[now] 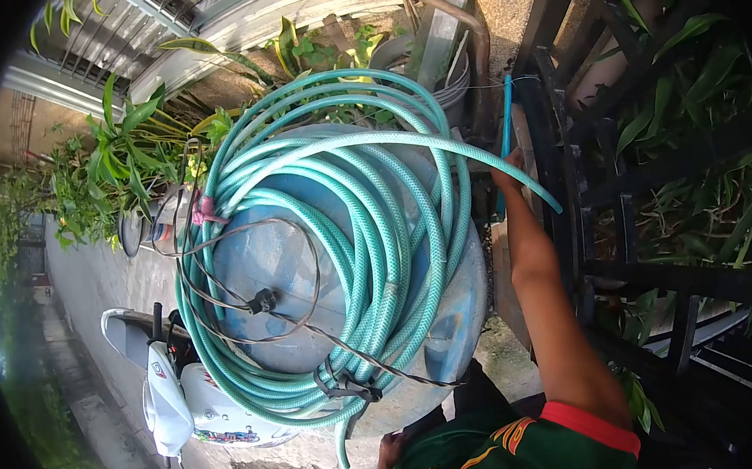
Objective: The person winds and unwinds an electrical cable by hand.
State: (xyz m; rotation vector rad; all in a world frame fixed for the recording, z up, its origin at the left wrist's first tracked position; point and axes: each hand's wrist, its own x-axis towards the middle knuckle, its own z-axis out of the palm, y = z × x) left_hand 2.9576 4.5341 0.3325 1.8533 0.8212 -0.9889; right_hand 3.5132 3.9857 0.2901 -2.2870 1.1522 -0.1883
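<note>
My right hand (506, 171) reaches out along the right side and is closed around a thin blue stick (507, 114). The stick's ends show above and below the fingers, and what it belongs to cannot be made out. A free end of the green garden hose (466, 150) passes across just by that wrist. Low in the view, close to my body, my left hand (391, 451) has curled fingers; whatever they hold, if anything, is hidden. The hose lies coiled on a round blue drum top (449, 343), with a pink tie (207, 211) around one side.
A dark cord with a black plug (263, 301) lies over the coil, and a black strap (347, 385) binds it. A white motorcycle (168, 397) stands at lower left. Potted plants (118, 157) and a grey bucket (454, 98) line the back. A dark metal fence (601, 210) runs along the right.
</note>
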